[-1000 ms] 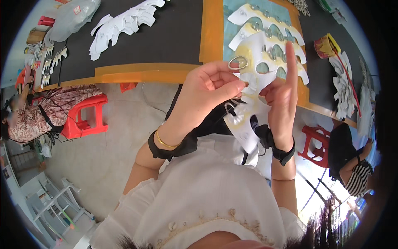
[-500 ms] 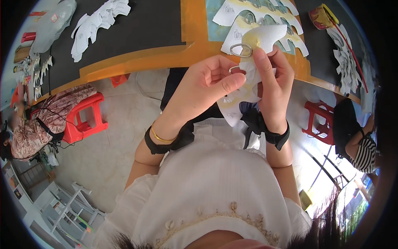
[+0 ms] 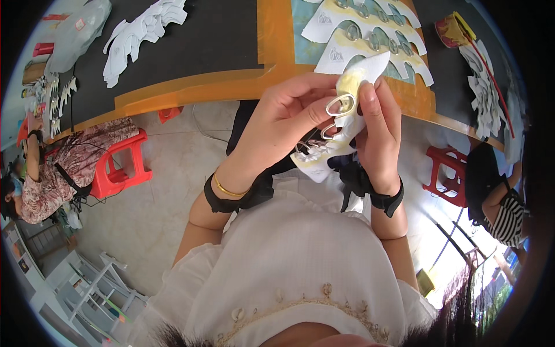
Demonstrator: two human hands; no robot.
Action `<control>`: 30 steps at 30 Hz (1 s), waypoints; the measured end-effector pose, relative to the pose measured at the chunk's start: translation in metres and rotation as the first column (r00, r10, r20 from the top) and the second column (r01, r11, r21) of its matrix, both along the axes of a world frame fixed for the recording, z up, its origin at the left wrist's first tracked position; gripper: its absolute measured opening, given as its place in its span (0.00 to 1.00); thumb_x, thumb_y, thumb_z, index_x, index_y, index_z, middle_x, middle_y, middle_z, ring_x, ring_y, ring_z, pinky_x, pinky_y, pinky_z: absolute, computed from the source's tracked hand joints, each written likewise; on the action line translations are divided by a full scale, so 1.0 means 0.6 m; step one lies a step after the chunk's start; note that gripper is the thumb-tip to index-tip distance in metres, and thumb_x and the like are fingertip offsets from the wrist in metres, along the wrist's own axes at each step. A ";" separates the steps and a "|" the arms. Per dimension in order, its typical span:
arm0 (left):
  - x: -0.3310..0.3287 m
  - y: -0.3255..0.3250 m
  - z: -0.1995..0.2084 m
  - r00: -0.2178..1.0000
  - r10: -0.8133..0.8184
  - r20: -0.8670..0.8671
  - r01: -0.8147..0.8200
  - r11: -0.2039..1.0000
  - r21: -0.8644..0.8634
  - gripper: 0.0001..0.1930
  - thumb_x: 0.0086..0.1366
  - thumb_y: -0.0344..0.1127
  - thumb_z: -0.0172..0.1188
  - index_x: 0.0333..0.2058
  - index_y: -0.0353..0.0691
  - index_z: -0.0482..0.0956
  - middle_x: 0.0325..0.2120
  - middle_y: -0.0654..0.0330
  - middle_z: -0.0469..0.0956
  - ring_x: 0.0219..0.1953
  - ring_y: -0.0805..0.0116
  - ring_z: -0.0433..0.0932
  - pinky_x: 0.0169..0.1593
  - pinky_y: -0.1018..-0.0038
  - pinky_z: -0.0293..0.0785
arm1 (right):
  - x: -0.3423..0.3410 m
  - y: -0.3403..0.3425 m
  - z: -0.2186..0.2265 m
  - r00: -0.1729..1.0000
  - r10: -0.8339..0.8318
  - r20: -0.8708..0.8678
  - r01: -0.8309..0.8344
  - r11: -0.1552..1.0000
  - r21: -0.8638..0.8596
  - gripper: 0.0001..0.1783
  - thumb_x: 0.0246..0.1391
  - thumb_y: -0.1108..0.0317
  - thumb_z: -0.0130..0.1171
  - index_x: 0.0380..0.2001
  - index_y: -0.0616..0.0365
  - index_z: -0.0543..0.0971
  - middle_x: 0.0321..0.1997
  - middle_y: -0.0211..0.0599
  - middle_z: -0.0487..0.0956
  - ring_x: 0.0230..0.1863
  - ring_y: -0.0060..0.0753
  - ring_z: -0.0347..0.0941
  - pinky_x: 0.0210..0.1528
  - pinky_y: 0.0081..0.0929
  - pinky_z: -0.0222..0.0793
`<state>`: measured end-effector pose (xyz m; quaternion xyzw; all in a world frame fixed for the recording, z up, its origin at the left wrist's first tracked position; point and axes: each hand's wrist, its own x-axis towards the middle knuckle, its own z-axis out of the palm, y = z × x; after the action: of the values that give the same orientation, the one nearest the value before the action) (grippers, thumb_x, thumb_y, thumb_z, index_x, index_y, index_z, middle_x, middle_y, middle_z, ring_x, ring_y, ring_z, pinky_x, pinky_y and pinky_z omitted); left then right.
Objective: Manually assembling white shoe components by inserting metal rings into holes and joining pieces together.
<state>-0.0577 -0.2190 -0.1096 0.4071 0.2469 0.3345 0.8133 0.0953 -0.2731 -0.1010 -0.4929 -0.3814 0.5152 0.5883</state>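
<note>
Left hand (image 3: 283, 124) pinching oval metal ring (image 3: 340, 105) against white cut-out piece (image 3: 341, 136) – held up just off orange table edge (image 3: 191, 92). Right hand (image 3: 378, 130) curled round piece's far side, thumb pressed on it. Second ring (image 3: 328, 132) lower down. Open floor (image 3: 156, 191) below, red stool (image 3: 118, 165) well left.
</note>
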 end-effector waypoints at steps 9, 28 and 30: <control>0.011 -0.002 -0.023 0.987 0.140 -0.078 -0.111 0.948 0.298 0.13 0.64 0.24 0.56 0.48 0.34 0.71 0.35 0.64 0.75 0.38 0.80 0.74 0.42 0.82 0.72 | -0.002 0.008 0.002 0.998 0.016 0.055 -0.013 0.998 -0.056 0.13 0.64 0.60 0.50 0.34 0.60 0.74 0.29 0.22 0.71 0.32 0.13 0.60 0.36 0.15 0.56; 0.004 -0.006 -0.024 0.994 -0.074 0.079 0.088 0.976 -0.198 0.09 0.68 0.38 0.54 0.37 0.36 0.73 0.29 0.69 0.73 0.31 0.85 0.68 0.35 0.84 0.65 | 0.010 0.017 -0.012 0.980 0.001 -0.200 -0.019 0.996 -0.087 0.07 0.58 0.66 0.56 0.28 0.55 0.72 0.30 0.23 0.74 0.29 0.13 0.63 0.36 0.15 0.59; 0.009 -0.010 -0.027 0.992 0.116 -0.041 -0.115 0.993 0.018 0.11 0.68 0.39 0.55 0.38 0.37 0.72 0.28 0.70 0.72 0.30 0.85 0.67 0.33 0.85 0.63 | -0.001 0.016 -0.017 0.992 -0.111 -0.061 0.111 0.994 -0.002 0.07 0.60 0.68 0.55 0.30 0.57 0.70 0.29 0.25 0.74 0.29 0.13 0.63 0.34 0.15 0.60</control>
<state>-0.0524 -0.2248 -0.1257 0.4051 0.2844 0.3744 0.7841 0.0948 -0.2636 -0.1115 -0.4970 -0.3357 0.4963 0.6277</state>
